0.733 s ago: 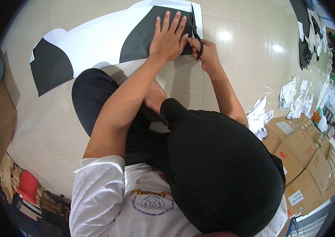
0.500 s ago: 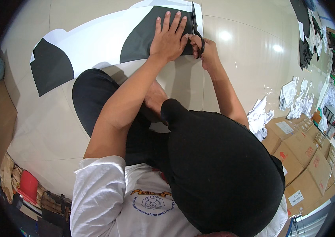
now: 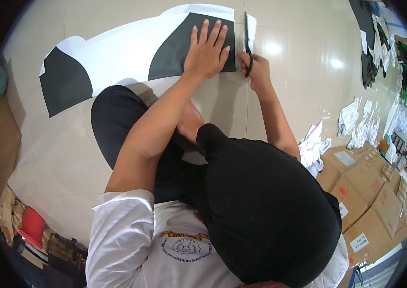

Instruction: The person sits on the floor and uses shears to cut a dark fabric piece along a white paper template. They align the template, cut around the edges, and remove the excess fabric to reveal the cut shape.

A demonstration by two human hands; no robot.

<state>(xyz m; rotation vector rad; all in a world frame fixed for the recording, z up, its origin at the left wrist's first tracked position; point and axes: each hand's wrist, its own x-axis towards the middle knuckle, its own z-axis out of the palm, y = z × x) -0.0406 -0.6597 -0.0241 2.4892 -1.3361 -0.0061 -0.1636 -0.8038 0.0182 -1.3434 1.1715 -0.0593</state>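
A long white sheet [image 3: 121, 48] with black panels lies on the tiled floor at the top of the view; whether it is paper or fabric, I cannot tell. My left hand [image 3: 206, 55] rests flat with fingers spread on the right-hand black panel [image 3: 170, 55]. Another black panel [image 3: 64, 79] covers the sheet's left end. Just right of the sheet's straight edge, my right hand [image 3: 259, 71] grips black-handled scissors [image 3: 248, 56], blades pointing away from me. A narrow white strip [image 3: 252, 29] lies beside the blades, apart from the sheet.
My bent leg [image 3: 112, 115] in black trousers is close below the sheet. Cardboard boxes [image 3: 366, 192] stand at the right, with crumpled white scraps [image 3: 315, 144] beside them. Dark and white pieces [image 3: 369, 67] lie at the far right. A red object [image 3: 32, 225] sits lower left.
My right hand and the scissors have moved right, off the sheet's edge. A white strip now lies separate from the sheet. My left hand stays flat on the black panel.
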